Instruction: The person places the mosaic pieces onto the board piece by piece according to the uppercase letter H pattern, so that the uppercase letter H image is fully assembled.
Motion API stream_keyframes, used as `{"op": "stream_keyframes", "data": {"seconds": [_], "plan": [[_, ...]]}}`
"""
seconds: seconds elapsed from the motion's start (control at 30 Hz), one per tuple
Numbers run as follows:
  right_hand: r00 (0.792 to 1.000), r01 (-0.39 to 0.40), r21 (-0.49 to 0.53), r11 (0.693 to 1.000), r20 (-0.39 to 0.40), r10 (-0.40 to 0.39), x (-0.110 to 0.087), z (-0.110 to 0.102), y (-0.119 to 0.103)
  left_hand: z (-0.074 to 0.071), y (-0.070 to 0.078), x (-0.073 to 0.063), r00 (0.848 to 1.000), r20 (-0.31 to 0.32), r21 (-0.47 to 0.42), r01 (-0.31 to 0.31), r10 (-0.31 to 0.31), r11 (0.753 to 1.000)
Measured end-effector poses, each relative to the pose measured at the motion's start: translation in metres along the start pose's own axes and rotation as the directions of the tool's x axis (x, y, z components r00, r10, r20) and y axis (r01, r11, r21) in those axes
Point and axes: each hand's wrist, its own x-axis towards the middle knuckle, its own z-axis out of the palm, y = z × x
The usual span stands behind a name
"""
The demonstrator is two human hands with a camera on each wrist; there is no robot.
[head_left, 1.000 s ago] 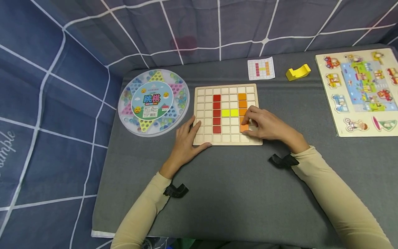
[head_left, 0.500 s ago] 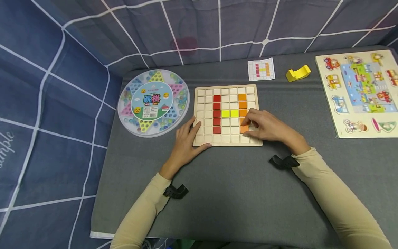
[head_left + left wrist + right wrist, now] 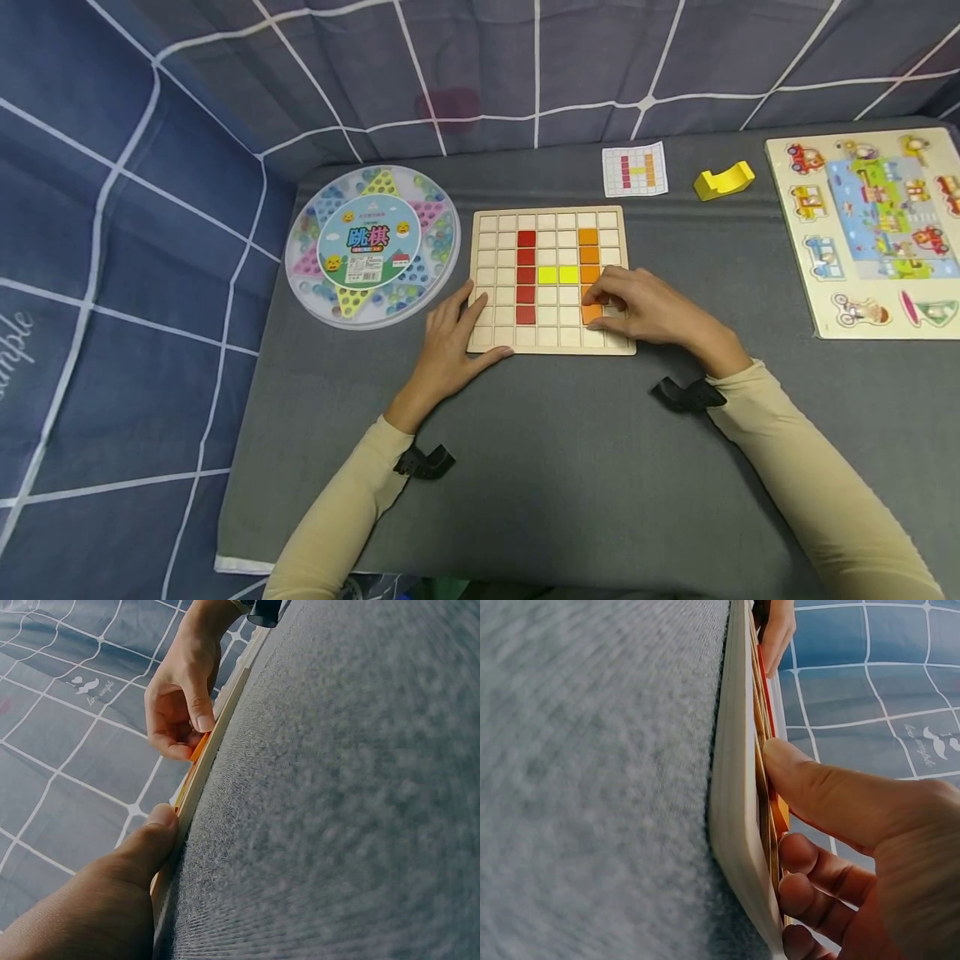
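Observation:
A square wooden grid board lies on the grey cloth. It bears a column of red tiles, two yellow tiles and a column of orange tiles. My left hand rests on the board's left side and lower left corner, fingers fairly straight, the thumb along the near edge. At the right side, my right hand pinches the lowest orange tile between thumb and fingers. That orange tile looks tilted up from the board in the left wrist view.
Behind the board lie a small pattern card and a yellow curved block. A round Chinese checkers box sits to the left. At the far right is a wooden picture puzzle board. Tiled-pattern cloth hangs behind.
The head view has shifted slightly. Both hands and the tiles stay in nearly the same places on the board.

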Motion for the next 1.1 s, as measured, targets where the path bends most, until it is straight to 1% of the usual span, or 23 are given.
{"op": "stream_keyframes", "data": {"seconds": [0.2,0.5,0.77,0.9,1.1], "plan": [[0.999,0.027,0.022,0.999,-0.019,-0.026,-0.001,0.0009,0.0025,0.0005,0.0003,0.0001,1.0,-0.003,-0.004,0.001,-0.001,1.0],[1.0,0.018,0.008,1.0,-0.009,-0.018,-0.0004,0.0015,0.0006,-0.0007,0.0018,-0.0006,1.0,0.011,0.004,0.025,-0.025,1.0],[0.999,0.025,0.011,1.0,-0.022,-0.024,-0.001,0.0015,-0.001,-0.0012,0.0031,0.0001,1.0,0.013,-0.007,0.022,-0.022,1.0],[1.0,0.01,0.022,1.0,-0.014,-0.01,-0.0006,0.0009,-0.0022,-0.0017,0.0033,0.0002,1.0,0.016,-0.006,0.019,-0.019,1.0],[0.999,-0.03,0.005,1.0,-0.026,0.03,-0.0029,-0.0054,-0.0037,-0.002,0.0021,-0.0004,1.0,0.006,-0.009,0.009,-0.009,1.0]]}}
